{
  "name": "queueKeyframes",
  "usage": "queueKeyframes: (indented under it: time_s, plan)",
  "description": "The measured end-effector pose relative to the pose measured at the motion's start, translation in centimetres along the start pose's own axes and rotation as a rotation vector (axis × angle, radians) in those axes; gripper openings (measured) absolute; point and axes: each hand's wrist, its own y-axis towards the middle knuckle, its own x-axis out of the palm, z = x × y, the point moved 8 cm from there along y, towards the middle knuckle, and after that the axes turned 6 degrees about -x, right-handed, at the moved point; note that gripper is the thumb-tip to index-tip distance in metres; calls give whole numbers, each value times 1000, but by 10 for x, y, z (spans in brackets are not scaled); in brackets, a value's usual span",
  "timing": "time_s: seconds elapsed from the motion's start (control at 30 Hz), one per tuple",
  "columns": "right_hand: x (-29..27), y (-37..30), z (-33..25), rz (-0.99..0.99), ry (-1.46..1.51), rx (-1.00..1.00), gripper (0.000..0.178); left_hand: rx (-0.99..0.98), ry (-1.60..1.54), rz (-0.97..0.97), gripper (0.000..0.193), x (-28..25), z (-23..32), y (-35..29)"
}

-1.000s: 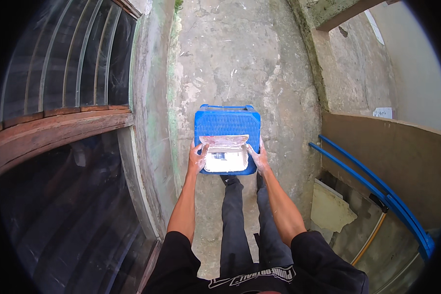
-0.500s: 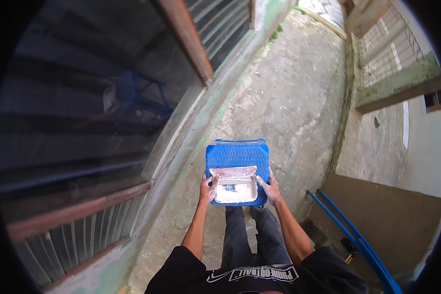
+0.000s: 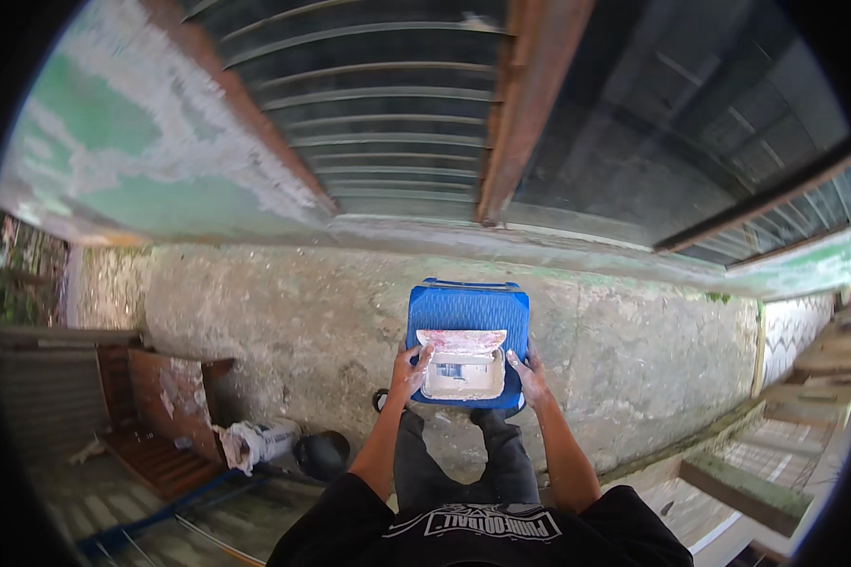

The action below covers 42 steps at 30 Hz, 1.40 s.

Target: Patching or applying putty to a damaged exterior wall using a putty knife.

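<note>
I carry a blue plastic stool (image 3: 468,308) with a woven-pattern top in front of my legs. On it sits a white rectangular container (image 3: 463,395), smeared with white paste or paint, its pink-stained flap (image 3: 461,341) raised along the far side. My left hand (image 3: 410,369) grips the stool's left edge, its thumb at the container's side. Opposite it, my right hand (image 3: 531,376) holds the right edge, thumb on the top near the container. Both hands have white smears. Fingers under the stool are hidden.
A weathered green wall (image 3: 132,151) with a louvred window (image 3: 388,132) runs along the far side. Left and near are a brown wooden bench (image 3: 156,454), a whitish sack-like thing (image 3: 255,444), a dark bucket (image 3: 321,455) and blue rails (image 3: 170,510). The concrete floor (image 3: 284,321) lies beneath me.
My body has turned left, so the window wall now stands ahead instead of at the left. The stool and container have come along in the same two-handed grip.
</note>
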Motion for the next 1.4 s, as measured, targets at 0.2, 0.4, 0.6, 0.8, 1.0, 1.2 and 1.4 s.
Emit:
queueKeyframes:
  time_s: [0.2,0.4,0.6,0.8,1.0,1.2,1.4]
  plan:
    - [222,19,18,-271,-184,-3,84,-29,-22,345,54,-202,-95,-32]
    - [435,16,21,-500,-236,-10,80,-118,-221,461,53,-367,-180,-35]
    - [579,47,34,-615,-262,18,83,-82,-271,627,49,-484,-190,-7]
    - [700,100,73,-714,-422,15,86,-143,-284,630,41,-569,-250,46]
    - [805,148,124,-786,-540,34,88,-215,-345,674,40,-625,-331,92]
    - [871,191,165,-759,-592,40,84,-241,-488,692,38,-671,-372,143]
    - [902,199,214,-654,-507,61,77,-247,-443,575,40,-701,-450,197]
